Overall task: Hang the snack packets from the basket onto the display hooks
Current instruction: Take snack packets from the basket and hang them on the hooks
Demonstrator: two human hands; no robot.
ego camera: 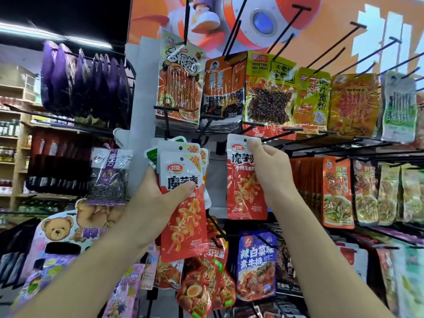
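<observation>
Pinching one red packet (pixel 246 177) by its top edge in right hand (pixel 270 171), left hand (pixel 158 198) gripping packet stack (pixel 181 180)

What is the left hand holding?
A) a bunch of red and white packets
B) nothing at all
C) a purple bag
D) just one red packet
A: the left hand grips a fanned stack of packets, several white tops showing behind the front one, while the right hand pinches a single packet by its top up near the hooks.
</observation>
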